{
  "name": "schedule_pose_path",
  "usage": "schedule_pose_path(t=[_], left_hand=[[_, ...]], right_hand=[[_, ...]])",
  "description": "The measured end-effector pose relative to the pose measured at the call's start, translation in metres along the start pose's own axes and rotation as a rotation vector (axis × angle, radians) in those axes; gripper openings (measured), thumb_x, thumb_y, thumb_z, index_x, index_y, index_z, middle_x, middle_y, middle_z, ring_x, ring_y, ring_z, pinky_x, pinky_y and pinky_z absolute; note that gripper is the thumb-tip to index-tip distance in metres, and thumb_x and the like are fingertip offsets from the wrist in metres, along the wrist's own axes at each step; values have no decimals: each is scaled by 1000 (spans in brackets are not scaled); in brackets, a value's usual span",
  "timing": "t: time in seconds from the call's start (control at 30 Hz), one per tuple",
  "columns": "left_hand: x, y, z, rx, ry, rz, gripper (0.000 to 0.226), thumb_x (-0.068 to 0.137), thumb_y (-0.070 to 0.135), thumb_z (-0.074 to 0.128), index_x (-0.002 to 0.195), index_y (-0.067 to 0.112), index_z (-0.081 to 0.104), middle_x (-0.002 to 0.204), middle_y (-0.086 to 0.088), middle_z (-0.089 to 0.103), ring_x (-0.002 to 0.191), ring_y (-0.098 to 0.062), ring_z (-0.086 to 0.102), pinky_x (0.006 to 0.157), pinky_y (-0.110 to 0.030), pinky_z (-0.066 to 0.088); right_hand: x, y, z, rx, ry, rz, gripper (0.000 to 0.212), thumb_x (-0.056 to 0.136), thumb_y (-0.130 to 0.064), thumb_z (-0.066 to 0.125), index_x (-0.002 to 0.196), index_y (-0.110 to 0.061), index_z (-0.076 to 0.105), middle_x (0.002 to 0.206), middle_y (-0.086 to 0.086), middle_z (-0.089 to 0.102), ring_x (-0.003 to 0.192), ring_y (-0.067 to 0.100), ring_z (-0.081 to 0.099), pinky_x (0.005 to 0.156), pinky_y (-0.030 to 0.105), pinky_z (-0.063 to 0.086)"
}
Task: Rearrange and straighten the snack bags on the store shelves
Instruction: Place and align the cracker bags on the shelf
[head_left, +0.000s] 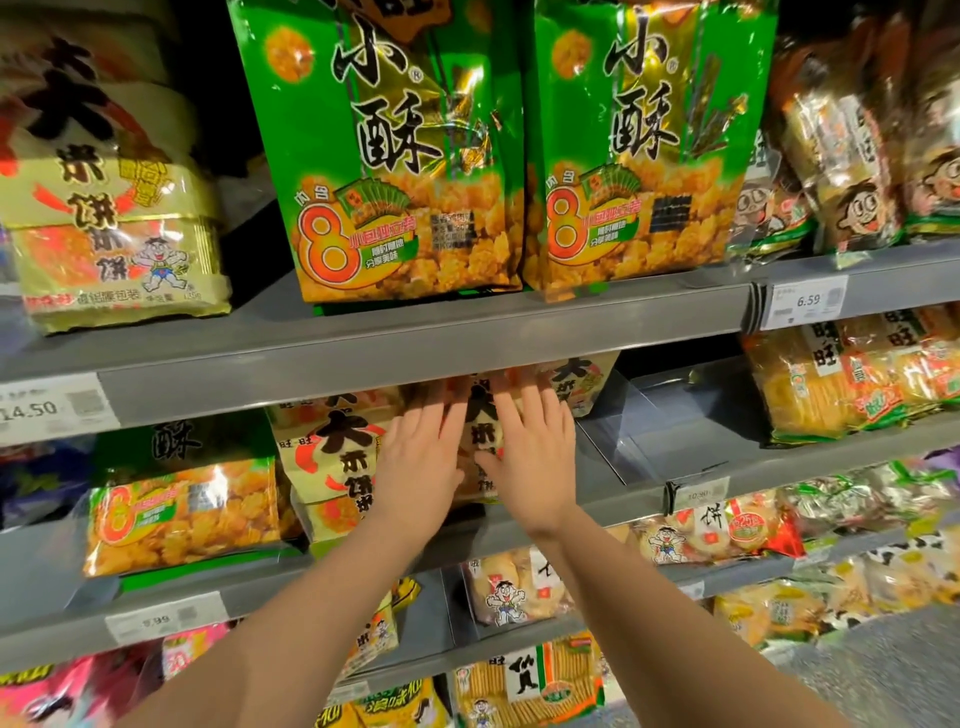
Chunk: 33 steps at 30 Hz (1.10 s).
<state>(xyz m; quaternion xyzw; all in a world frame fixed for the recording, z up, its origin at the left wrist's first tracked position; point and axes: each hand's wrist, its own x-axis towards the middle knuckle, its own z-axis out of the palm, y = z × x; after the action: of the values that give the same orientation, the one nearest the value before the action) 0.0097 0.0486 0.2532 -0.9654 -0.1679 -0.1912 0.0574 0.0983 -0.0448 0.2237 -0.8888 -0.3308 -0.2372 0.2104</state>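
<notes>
A cream snack bag (480, 431) with bold black characters stands on the second shelf (613, 488) from the top of the view, and both hands lie flat against its front. The left hand (421, 457) covers the bag's left part with fingers spread and pointing up toward the shelf edge above; the right hand (530, 447) presses the right part, fingers likewise extended and slightly fanned, thumb angled inward toward the left hand. Neither hand is curled around the bag; the palms rest on its face. Just to the left stands a matching cream bag (332, 457), touching or nearly touching the held one, and left of that a green bag of golden puffs (182, 499). Behind and to the right another cream bag (582, 384) sits farther back, with bare shelf space beside it. On the upper shelf (415, 343) two tall green bags (395, 156) stand side by side, upright, with a yellow-cream bag (109, 208) well to their left. Price tags (808, 301) are clipped to the shelf fronts. Lower shelves carry further mixed snack packs (514, 592).
</notes>
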Motion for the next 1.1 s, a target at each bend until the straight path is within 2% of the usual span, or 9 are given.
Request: schedule_pose_path(t=[0.13, 0.33, 0.5, 0.63, 0.77, 0.87, 0.97, 1.03, 1.1], left_hand=[[-3, -8, 12, 117, -43, 52, 84, 73, 40, 73, 141, 13, 32, 128, -6, 49, 121, -24, 46, 106, -37, 33], [-9, -6, 28, 164, 39, 33, 99, 54, 37, 86, 138, 9, 40, 128, -10, 53, 119, -27, 51, 104, -43, 36], [-23, -2, 42, 199, -28, 43, 108, 68, 37, 78, 145, 12, 7, 155, -14, 17, 142, -29, 18, 111, -48, 8], [-15, -12, 57, 157, 27, 21, 118, 40, 25, 92, 140, 11, 31, 137, -17, 45, 126, -32, 44, 104, -48, 34], [-10, -13, 63, 155, 40, 30, 118, 43, 25, 90, 140, 12, 25, 132, -15, 37, 122, -30, 40, 104, -49, 33], [-12, -6, 59, 153, 51, -1, 111, 48, 27, 88, 141, 13, 29, 137, -14, 40, 125, -29, 42, 105, -49, 32], [-19, 1, 54, 81, 96, -22, 103, 46, 25, 89, 137, 13, 42, 138, -17, 45, 126, -31, 46, 104, -50, 32], [-25, 3, 51, 56, 69, -45, 105, 48, 30, 89, 139, 14, 39, 143, -20, 39, 132, -32, 40, 106, -49, 26], [-32, 5, 52, 60, 2, -72, 106, 61, 34, 83, 146, 18, 22, 152, -22, 17, 140, -33, 23, 109, -48, 18]], right_hand=[[-11, 5, 11, -93, -17, -34, 89, 51, -39, 88, 129, -22, 48, 128, 11, 58, 122, 37, 51, 98, 53, 40], [-14, 3, 13, -109, 37, -44, 96, 49, -41, 89, 132, -23, 43, 131, 11, 56, 126, 37, 48, 99, 55, 38], [-23, 5, 21, -145, 66, -97, 106, 48, -40, 89, 138, -27, 33, 138, 9, 51, 133, 30, 34, 100, 57, 36], [-12, 5, 30, -165, 35, -98, 100, 46, -39, 90, 132, -25, 40, 128, 11, 58, 122, 36, 52, 99, 57, 37], [-1, 10, 35, -120, 45, -127, 98, 50, -36, 88, 132, -23, 37, 123, 12, 58, 116, 39, 54, 100, 56, 38], [-4, 12, 39, 22, 65, -121, 88, 60, -31, 83, 133, -21, 34, 129, 16, 52, 125, 40, 44, 106, 51, 32], [-12, 6, 32, 433, 112, 145, 76, 79, -30, 71, 140, -11, 31, 146, 19, 33, 138, 30, 25, 110, 35, 23], [-13, 0, 22, 708, 4, 330, 76, 89, -36, 58, 148, -13, 16, 154, 6, 22, 140, 14, 21, 108, 21, 18], [-11, 1, 20, 799, -60, 399, 69, 95, -38, 47, 149, -17, 11, 146, -6, 33, 129, 2, 30, 99, 12, 20]])
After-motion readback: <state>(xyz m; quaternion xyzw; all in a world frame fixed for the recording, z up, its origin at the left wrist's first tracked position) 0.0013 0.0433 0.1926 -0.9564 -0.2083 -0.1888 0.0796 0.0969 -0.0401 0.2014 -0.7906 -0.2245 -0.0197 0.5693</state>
